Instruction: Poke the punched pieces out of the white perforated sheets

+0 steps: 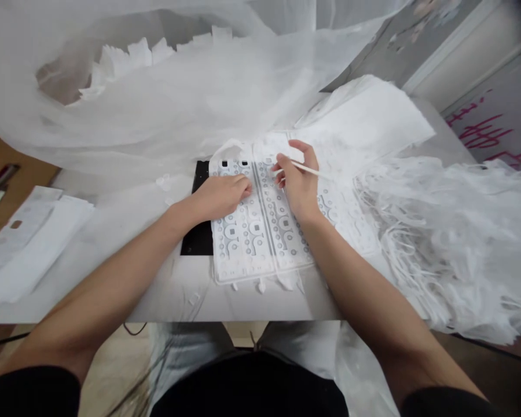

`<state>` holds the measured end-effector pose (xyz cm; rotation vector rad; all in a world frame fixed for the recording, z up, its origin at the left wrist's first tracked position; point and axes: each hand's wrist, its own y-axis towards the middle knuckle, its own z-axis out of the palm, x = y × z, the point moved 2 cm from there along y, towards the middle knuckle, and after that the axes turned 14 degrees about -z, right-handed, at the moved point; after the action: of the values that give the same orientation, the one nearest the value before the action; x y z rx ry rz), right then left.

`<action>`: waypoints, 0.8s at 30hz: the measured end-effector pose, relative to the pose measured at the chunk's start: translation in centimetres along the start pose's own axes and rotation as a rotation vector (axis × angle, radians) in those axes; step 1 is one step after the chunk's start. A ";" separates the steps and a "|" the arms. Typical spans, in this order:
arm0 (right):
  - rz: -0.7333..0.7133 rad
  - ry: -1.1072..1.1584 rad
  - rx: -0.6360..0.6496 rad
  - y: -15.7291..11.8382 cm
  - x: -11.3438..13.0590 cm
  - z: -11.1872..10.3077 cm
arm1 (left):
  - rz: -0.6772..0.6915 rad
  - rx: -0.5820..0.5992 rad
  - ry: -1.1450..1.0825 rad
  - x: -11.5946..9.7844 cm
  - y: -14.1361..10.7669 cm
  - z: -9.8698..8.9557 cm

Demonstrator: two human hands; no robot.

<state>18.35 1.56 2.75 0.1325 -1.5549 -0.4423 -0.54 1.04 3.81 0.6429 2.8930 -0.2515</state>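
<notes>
A white sheet (264,260) printed with grey shapes and small circles lies on the table, partly over a black board (198,240). My left hand (226,196) rests on the sheet's left half, its fingers curled down; whatever is under the fingertips is hidden. Over the upper right part of the sheet, my right hand (298,176) pinches a thin, pale stick-like tool (310,169), which points away to the right. Two small dark squares show near the sheet's top left edge.
Translucent white material (178,110) is heaped along the back. Tangled white strips (451,231) lie at the right, and folded white pieces (39,249) at the left. Small scraps (260,285) sit by the sheet's front edge. A wooden surface (15,168) is at far left.
</notes>
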 end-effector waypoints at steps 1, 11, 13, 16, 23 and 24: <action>0.005 0.024 -0.022 0.1 0.0 -0.1 | -0.008 0.001 0.014 0.0 0.0 0.1; -0.017 -0.033 0.089 -0.9 4.3 -1.0 | 0.018 -0.032 -0.084 0.7 -0.6 0.6; 0.009 -0.025 0.141 -1.8 6.2 -0.7 | -0.002 -0.071 -0.219 1.1 -0.7 0.5; 0.045 0.028 0.252 -3.5 8.1 -0.1 | -0.044 -0.133 -0.520 2.0 -0.7 0.2; 0.114 -0.006 0.439 -6.9 5.8 0.6 | -0.120 -0.097 -0.875 3.2 -0.7 -0.3; 0.094 -0.037 0.413 -7.2 5.6 0.7 | -0.133 -0.095 -0.892 3.2 -0.7 -0.2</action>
<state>16.06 -6.88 5.43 0.3689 -1.6655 -0.0451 -3.78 1.75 3.48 0.2215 2.0657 -0.3137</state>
